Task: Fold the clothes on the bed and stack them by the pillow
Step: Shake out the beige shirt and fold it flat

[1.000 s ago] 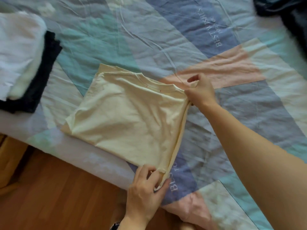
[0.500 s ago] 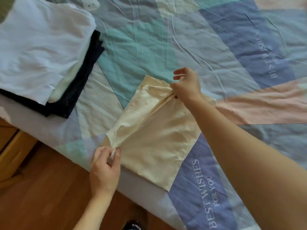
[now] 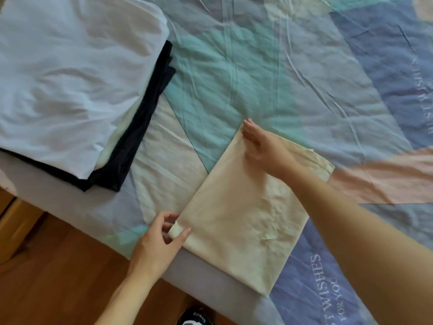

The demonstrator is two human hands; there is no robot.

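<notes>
Nearest, the left hand [image 3: 157,242] pinches the near-left corner of the folded cream shirt [image 3: 236,221] between thumb and curled fingers, at the edge of the bed [image 3: 210,275] above the wooden floor [image 3: 58,273]. Farther in, the right hand [image 3: 262,148] lies flat on the shirt's far corner, fingers straight and pressed together. The shirt sits on the patchwork quilt [image 3: 269,73] (printed "WISHES FOR YOU"). Beyond, to the left and apart from it, a white garment [image 3: 70,73] tops a dark folded one [image 3: 131,146].
</notes>
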